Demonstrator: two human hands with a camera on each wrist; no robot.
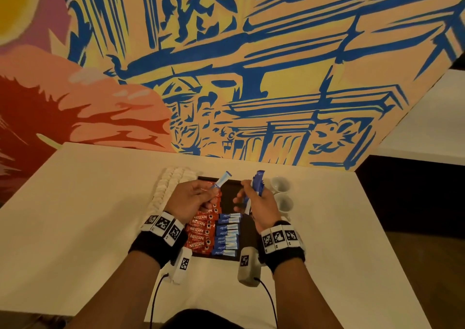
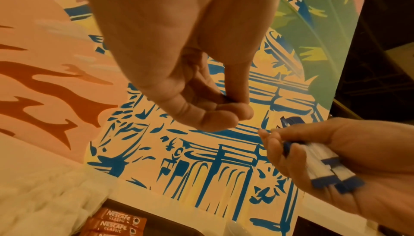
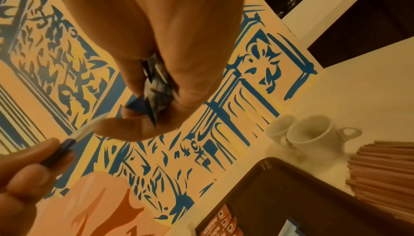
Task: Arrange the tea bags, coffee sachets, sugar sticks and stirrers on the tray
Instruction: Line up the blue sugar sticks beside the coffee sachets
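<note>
White surface (image 1: 75, 203) under a mural; dark tray (image 1: 230, 193) holds sachets (image 1: 200, 230) and sticks (image 1: 227, 235).
Left hand (image 1: 191, 200) pinches one stick (image 1: 221, 181); right hand (image 1: 259, 205) grips a bundle (image 1: 259, 184) above the tray.

Tray (image 1: 227, 181): near-left part hidden under left hand (image 1: 192, 199); right edge hidden behind right hand (image 1: 260, 204). Far coffee sachets (image 1: 201, 230) covered by the left hand. Stirrers (image 3: 385, 167) cut off by right frame edge. Blue stick (image 3: 84, 131) between the hands motion-blurred.
</note>
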